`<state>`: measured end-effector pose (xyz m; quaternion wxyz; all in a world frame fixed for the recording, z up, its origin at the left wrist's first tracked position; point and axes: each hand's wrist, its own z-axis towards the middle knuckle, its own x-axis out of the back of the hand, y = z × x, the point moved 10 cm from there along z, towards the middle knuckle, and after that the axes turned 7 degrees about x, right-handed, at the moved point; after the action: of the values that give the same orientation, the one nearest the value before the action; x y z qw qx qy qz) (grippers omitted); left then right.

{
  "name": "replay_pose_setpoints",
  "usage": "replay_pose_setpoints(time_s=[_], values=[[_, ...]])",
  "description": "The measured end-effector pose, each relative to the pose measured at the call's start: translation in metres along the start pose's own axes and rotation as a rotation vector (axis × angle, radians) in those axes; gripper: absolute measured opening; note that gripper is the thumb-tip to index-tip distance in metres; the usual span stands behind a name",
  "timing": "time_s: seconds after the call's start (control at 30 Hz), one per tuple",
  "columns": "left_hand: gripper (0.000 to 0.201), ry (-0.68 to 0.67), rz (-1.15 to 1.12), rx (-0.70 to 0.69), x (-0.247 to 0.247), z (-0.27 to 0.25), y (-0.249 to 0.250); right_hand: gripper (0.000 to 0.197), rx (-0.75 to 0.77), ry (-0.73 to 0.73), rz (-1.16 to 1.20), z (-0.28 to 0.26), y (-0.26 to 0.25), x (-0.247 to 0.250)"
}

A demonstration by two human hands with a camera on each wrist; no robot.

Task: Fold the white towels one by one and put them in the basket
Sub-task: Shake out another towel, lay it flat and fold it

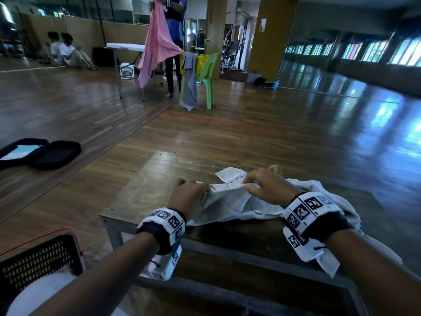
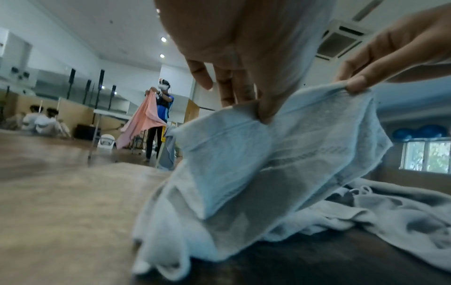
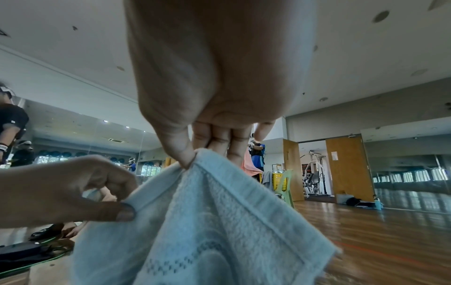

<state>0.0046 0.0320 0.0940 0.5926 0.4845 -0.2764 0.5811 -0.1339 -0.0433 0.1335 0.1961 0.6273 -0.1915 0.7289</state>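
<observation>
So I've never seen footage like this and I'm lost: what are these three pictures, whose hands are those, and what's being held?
No robot here: a person wears three cameras. The head view looks down at both hands over a wooden table. The other two are strapped to the wrists, in those patterned bands, and look along the fingers. The left hand and right hand each pinch the hem of one white towel, holding that edge up off the table while the rest lies crumpled on it. It looks bluish in the wrist views. A dark basket sits at lower left. In the background another person holds up a pink cloth.
</observation>
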Motion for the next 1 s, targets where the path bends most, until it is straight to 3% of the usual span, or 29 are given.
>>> replay_pose_setpoints(time_s=[0.13, 0.37, 0.57, 0.7, 0.9, 1.0], values=[[0.017, 0.051, 0.134, -0.044, 0.024, 0.0, -0.017, 0.017, -0.035, 0.037, 0.003, -0.009, 0.011, 0.01], [0.03, -0.047, 0.204, -0.005, 0.061, 0.004, -0.048, 0.004, -0.024, -0.052, -0.091, -0.016, 0.011, 0.002], [0.027, -0.045, 0.23, -0.013, 0.094, 0.013, -0.063, 0.016, -0.072, -0.063, -0.243, -0.022, 0.022, 0.014], [0.014, 0.03, 0.16, 0.002, 0.133, 0.021, -0.062, 0.015, -0.069, 0.021, -0.216, -0.019, 0.022, 0.056], [0.024, 0.258, 0.158, 0.004, 0.231, 0.047, -0.051, 0.011, -0.059, 0.235, -0.23, -0.012, 0.023, 0.165], [0.018, 0.344, 0.149, -0.042, 0.284, 0.055, -0.038, 0.006, -0.04, 0.359, -0.243, -0.017, 0.021, 0.224]])
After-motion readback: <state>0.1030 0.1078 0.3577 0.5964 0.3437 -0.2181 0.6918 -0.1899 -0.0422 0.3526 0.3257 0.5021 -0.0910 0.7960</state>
